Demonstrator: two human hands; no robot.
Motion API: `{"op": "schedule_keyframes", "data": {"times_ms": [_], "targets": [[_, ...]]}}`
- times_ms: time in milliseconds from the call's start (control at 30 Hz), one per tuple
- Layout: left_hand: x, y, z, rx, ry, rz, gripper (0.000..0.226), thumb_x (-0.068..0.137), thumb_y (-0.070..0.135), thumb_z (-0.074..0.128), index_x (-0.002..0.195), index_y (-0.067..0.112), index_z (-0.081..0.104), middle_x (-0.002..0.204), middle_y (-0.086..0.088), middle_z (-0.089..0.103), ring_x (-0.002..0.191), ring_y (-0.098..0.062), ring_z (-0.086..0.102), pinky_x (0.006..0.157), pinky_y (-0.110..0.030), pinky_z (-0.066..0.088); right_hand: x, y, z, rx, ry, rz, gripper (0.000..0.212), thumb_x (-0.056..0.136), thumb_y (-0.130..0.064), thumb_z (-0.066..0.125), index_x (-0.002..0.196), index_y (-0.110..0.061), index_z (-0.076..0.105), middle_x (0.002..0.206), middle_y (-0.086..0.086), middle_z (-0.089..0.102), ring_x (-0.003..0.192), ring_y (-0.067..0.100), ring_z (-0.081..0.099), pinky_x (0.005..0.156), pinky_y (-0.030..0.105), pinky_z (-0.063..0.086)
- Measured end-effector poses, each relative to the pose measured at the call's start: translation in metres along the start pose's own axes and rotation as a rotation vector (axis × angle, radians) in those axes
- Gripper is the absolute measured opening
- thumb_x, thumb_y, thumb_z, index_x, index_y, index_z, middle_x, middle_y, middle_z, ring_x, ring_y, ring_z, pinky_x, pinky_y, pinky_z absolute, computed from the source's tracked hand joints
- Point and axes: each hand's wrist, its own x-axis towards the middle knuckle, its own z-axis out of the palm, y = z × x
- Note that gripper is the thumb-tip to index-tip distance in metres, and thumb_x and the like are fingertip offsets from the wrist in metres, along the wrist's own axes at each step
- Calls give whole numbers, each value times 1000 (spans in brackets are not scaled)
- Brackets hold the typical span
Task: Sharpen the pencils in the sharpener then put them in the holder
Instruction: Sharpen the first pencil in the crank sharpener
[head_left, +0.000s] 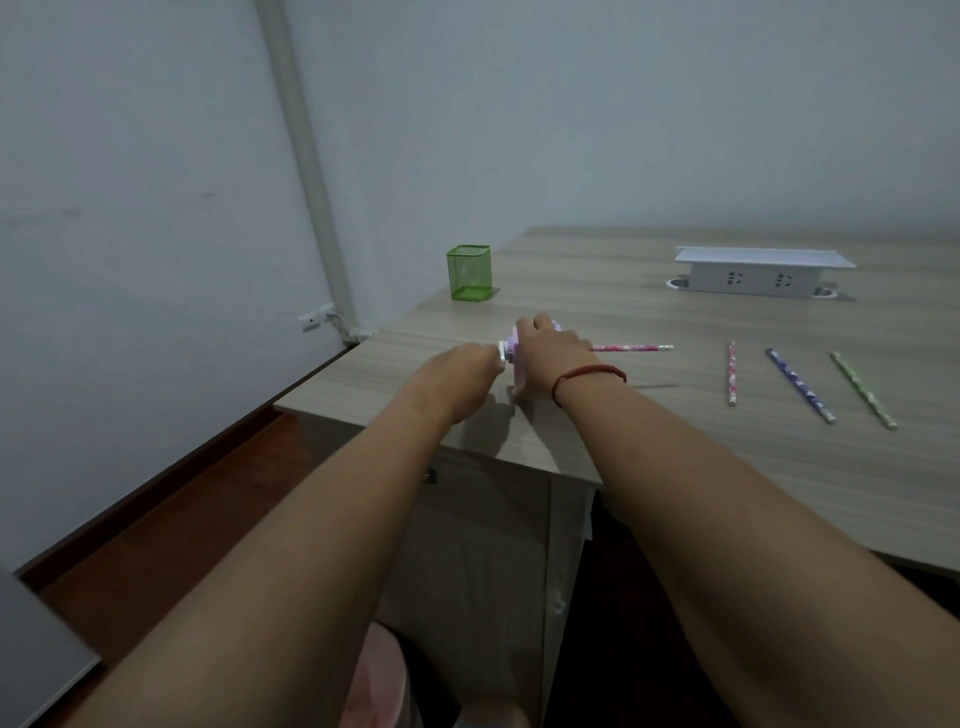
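Head view: green mesh holder (469, 273) near the counter's (649, 457) far left edge, contents unclear through the mesh. Lilac sharpener (511, 359) by the front left corner, clasped from above by right grip (550, 358). Left grip (462, 375) curled on its white crank (502, 355). Patterned pencil (631, 347) jutting from the sharpener's right side. Pink pencil (732, 373), purple pencil (800, 384) and green pencil (863, 389) flat further right.

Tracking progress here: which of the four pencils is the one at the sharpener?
The crosswise pink pencil, its end hidden under the right hand at the sharpener. The other pink, blue and green pencils lie loose farther right.
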Motion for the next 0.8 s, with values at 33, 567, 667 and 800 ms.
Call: {"op": "schedule_keyframes", "data": {"times_ms": [33, 567, 667, 800], "targets": [[-1, 0, -2, -3, -15, -9, 15, 98, 10, 43, 101, 6, 57, 100, -13, 63, 74, -22, 50, 65, -30, 38, -1, 0, 1, -6, 10, -6, 74, 79, -30, 76, 139, -13, 36, 142, 9, 37, 126, 38, 48, 102, 51, 42], [16, -3, 34, 5, -151, -81, 30, 95, 18, 50, 124, 12, 54, 125, -10, 57, 111, -26, 58, 97, -38, 47, 1, 12, 12, -16, 88, -158, 85, 75, -40, 77, 143, -18, 32, 148, 6, 36, 132, 36, 41, 108, 50, 36], [25, -10, 35, 59, -133, -31, 24, 93, 21, 54, 116, 14, 57, 116, -8, 62, 103, -22, 61, 92, -35, 49, 1, 16, 13, -27, 124, -186, 84, 75, -40, 76, 143, -17, 32, 144, 6, 39, 125, 33, 48, 101, 47, 42], [42, -17, 25, 362, -144, 98, 20, 95, 19, 48, 111, 15, 60, 113, -7, 65, 105, -25, 61, 88, -35, 45, 0, 18, 10, -64, 163, -219, 84, 75, -45, 77, 140, -14, 34, 138, 8, 45, 114, 32, 57, 90, 43, 48]]}}
